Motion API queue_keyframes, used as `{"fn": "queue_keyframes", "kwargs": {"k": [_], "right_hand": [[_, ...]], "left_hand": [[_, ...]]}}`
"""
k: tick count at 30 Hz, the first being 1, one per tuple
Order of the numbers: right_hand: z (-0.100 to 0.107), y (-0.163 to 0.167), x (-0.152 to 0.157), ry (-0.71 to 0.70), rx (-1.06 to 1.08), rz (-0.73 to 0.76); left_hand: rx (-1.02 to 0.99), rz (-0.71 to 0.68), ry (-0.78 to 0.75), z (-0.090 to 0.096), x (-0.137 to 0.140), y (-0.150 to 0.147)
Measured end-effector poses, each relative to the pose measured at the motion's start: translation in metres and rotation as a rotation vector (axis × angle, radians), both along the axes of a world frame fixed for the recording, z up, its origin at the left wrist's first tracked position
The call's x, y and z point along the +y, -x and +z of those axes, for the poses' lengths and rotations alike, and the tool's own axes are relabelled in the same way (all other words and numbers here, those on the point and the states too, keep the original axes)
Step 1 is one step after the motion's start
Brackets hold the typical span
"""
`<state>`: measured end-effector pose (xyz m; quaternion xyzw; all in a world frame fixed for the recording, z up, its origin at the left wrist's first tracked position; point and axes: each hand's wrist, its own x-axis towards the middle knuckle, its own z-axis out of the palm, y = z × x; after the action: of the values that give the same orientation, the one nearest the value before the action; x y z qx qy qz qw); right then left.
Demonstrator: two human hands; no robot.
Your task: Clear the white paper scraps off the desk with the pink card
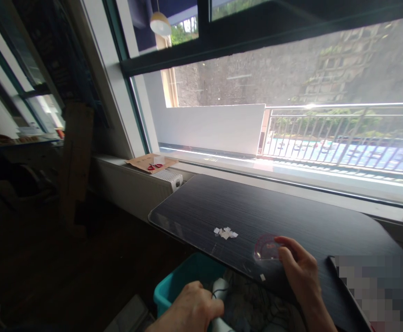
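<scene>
At the front edge of the dark table (257,203), my right hand (300,267) pinches a clear protractor (266,248) with a pinkish-red rim between thumb and fingers. My left hand (196,299) is lower down, by a turquoise bin (174,276), with its fingers wrapped round a white tube-like thing (219,287). A thin dark cord lies against that thing, and its exact kind is unclear. Small white paper pieces (225,233) lie in a loose pile left of the protractor. One single paper scrap (263,277) rests near the table's edge, below the protractor.
Red-handled scissors (155,166) lie on brown cardboard (142,162) on the sill, beside a white radiator (168,179). A pixelated patch (377,286) covers a dark-edged object at the table's right. A tall cardboard piece (75,161) stands at left. Large windows rise behind the table.
</scene>
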<state>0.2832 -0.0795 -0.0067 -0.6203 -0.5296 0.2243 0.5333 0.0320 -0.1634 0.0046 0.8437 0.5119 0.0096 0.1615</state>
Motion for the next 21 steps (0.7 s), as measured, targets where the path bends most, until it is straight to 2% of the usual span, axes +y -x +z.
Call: {"fn": "queue_keyframes", "kwargs": {"k": [2,4,9,13,15,18,21], "right_hand": [[-0.003,-0.007,-0.003,0.029,-0.024,-0.051],[-0.006,-0.013,-0.01,0.067,-0.028,-0.036],[-0.01,-0.022,-0.028,0.104,0.057,0.193],[-0.011,-0.022,-0.03,0.091,0.111,0.125],[-0.01,-0.021,-0.03,0.12,0.108,0.173],[-0.005,-0.017,-0.028,0.168,0.118,0.324],[0.004,-0.013,-0.023,0.135,0.138,0.293]], "left_hand": [[-0.007,-0.048,0.049,-0.002,0.004,0.003],[-0.004,-0.083,0.082,-0.005,0.007,0.005],[-0.029,-0.086,0.044,-0.012,0.009,0.002],[-0.055,-0.118,0.017,-0.014,0.008,-0.002],[-0.04,-0.105,-0.045,-0.015,0.005,-0.003],[0.002,-0.048,-0.125,-0.013,-0.003,-0.005],[0.015,-0.039,-0.091,-0.013,-0.009,-0.006]]}}
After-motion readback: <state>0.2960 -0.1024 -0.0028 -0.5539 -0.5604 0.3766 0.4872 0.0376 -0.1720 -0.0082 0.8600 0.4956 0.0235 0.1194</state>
